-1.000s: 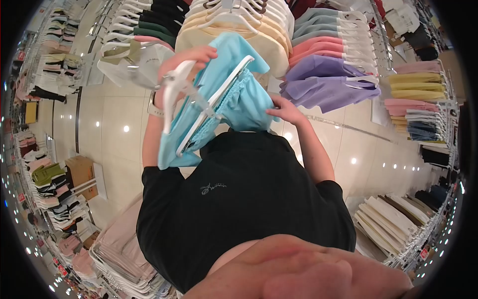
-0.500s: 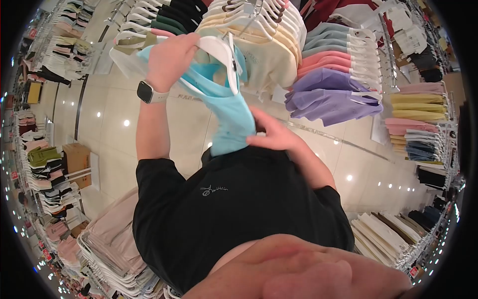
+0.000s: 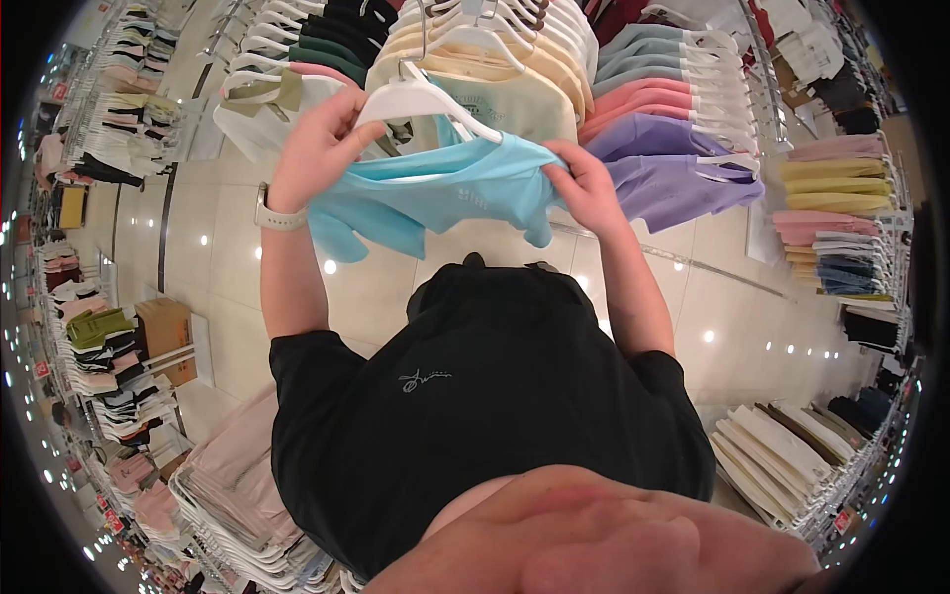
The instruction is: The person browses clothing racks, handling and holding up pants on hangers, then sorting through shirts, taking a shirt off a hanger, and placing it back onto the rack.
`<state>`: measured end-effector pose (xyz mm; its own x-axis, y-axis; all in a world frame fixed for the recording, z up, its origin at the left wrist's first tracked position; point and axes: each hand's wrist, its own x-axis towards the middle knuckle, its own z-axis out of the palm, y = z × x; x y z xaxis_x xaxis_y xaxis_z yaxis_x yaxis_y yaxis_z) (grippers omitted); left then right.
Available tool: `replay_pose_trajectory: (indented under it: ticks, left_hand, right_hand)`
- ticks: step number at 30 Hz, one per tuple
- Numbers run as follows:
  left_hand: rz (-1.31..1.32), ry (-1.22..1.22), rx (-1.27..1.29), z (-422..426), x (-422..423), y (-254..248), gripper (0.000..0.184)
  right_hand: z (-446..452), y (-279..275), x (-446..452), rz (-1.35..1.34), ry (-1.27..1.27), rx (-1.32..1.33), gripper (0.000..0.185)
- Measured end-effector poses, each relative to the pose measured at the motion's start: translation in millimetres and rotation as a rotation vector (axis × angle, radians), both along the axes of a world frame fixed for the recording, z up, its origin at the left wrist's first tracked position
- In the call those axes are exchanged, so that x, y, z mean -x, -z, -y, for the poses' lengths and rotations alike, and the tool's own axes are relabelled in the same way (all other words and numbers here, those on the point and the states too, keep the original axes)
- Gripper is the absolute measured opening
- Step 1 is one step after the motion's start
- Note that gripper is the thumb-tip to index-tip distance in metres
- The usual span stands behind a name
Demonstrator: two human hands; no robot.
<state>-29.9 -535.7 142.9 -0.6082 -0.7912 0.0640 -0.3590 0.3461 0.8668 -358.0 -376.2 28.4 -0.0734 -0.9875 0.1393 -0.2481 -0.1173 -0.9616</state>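
A light blue shirt (image 3: pixel 465 188) with small lettering on its chest is spread on a white hanger (image 3: pixel 421 97) in front of me. The hanger's metal hook points up, close to a hook on the rack. My left hand (image 3: pixel 322 148) is closed round the left end of the hanger, and a watch band circles that wrist. At the shirt's right shoulder, my right hand (image 3: pixel 586 185) pinches the blue fabric between thumb and fingers. The shirt's lower part hangs over the tiled floor.
Cream shirts (image 3: pixel 534 94) hang just behind the blue one. Purple shirts (image 3: pixel 673 178) and pink shirts (image 3: pixel 643 111) hang to the right, with dark garments (image 3: pixel 341 40) at the upper left. Pale trousers (image 3: pixel 767 455) hang at the lower right, and a cardboard box (image 3: pixel 166 337) stands at the left.
The blue shirt has turned from a folded, tilted position to face me, opened out sideways. My right hand has risen from its lower edge to its right shoulder.
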Motion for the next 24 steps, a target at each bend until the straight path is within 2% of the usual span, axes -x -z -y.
replay_pose_trajectory:
  ticks: [2,5,7,9,11,14,16,19,22,24]
  left_hand:
    - [-0.033,0.08,0.103,-1,-2,4,0.018]
    - [-0.135,0.22,0.386,-6,8,0,0.014]
    - [-0.241,0.244,0.574,-7,28,-4,0.014]
    - [-0.225,0.244,0.557,-8,33,-4,0.014]
    - [-0.083,0.225,0.337,-9,29,2,0.014]
    - [-0.227,0.212,-0.043,-14,42,4,0.018]
    - [-0.266,0.178,-0.08,-15,48,2,0.021]
    - [-0.296,0.155,-0.095,-11,50,-9,0.024]
    - [-0.298,0.12,-0.062,0,44,-19,0.025]
    - [-0.32,0.077,-0.03,2,44,-24,0.024]
  right_hand:
    - [-6,-15,6,-0.055,0.021,0.062,0.024]
    - [-23,-29,16,-0.246,0.089,0.199,0.023]
    - [-32,-41,21,-0.232,0.105,0.202,0.022]
    - [-36,-44,27,-0.22,0.12,0.201,0.021]
    - [-34,-44,33,-0.208,0.139,0.195,0.02]
    - [-27,-41,44,-0.032,0.141,0.114,0.016]
    - [-23,-40,50,0.152,0.116,0.091,0.019]
    - [-20,-21,55,0.532,0.059,0.089,0.035]
    - [-20,13,61,0.416,-0.012,-0.128,0.05]
    - [-18,36,55,0.36,-0.033,-0.201,0.051]
